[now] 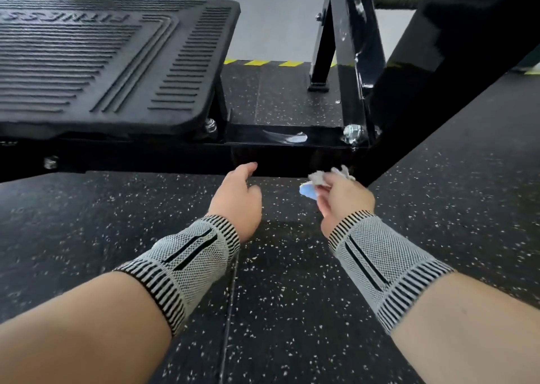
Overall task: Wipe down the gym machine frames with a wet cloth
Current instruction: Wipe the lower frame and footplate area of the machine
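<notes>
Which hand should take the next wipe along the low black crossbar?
Right. The right hand already grips the cloth close to the crossbar by the bolted joint. The left hand holds nothing, its fingers relaxed.

Open speckled floor [292,296] before the hands; black frame beam [277,155] and footplate [102,62] ahead.

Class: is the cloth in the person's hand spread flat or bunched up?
Bunched up: the cloth sits crumpled in the right hand, folds poking past the fingers.
</notes>
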The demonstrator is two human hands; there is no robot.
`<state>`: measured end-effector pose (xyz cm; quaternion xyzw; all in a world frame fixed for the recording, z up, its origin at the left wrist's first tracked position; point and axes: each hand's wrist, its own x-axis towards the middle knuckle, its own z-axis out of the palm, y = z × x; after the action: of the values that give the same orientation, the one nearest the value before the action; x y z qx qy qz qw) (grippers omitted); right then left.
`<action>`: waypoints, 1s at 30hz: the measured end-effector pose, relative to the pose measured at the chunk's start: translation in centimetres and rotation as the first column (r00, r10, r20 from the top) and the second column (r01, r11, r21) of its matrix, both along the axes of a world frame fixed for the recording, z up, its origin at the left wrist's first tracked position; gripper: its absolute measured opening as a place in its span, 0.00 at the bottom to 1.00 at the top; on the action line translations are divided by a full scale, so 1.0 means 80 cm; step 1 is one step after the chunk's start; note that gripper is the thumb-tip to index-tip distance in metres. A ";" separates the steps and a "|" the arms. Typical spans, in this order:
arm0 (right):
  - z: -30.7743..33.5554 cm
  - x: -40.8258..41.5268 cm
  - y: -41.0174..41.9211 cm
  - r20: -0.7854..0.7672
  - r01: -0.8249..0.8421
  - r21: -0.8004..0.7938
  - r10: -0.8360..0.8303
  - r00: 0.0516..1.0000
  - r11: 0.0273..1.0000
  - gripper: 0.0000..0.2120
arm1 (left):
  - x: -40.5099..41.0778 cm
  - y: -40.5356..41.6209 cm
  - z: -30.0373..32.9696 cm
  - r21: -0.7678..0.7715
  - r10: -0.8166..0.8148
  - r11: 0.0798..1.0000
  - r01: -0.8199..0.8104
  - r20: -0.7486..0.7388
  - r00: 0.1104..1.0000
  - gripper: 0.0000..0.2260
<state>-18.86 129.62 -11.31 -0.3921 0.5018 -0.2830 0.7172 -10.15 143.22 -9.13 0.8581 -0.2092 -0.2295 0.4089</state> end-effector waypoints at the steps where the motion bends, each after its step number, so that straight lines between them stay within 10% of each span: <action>1: 0.004 0.001 0.004 -0.051 -0.001 -0.061 -0.002 0.999 0.998 0.13 | 0.003 0.005 -0.001 0.000 0.017 1.000 -0.017 -0.021 1.000 0.22; 7: 0.027 0.043 0.057 -0.328 -0.321 -0.461 0.177 0.928 0.827 0.04 | 0.018 0.027 -0.005 0.016 0.075 0.997 -0.074 -0.069 0.995 0.23; 15: 0.029 0.025 0.045 -0.431 -0.230 -0.598 -0.066 0.900 0.768 0.05 | 0.046 0.056 0.006 -0.089 0.079 0.992 -0.085 -0.069 0.995 0.23; 30: 0.064 0.103 0.209 -0.367 -0.412 -0.349 0.282 0.886 0.842 0.07 | 0.069 0.102 -0.014 -0.185 0.265 0.902 -0.390 -0.476 0.839 0.24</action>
<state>-10.62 146.34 -6.20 -0.6597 0.4527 -0.1842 0.5709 -4.62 151.42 -10.27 0.7418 0.0098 -0.3117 0.5937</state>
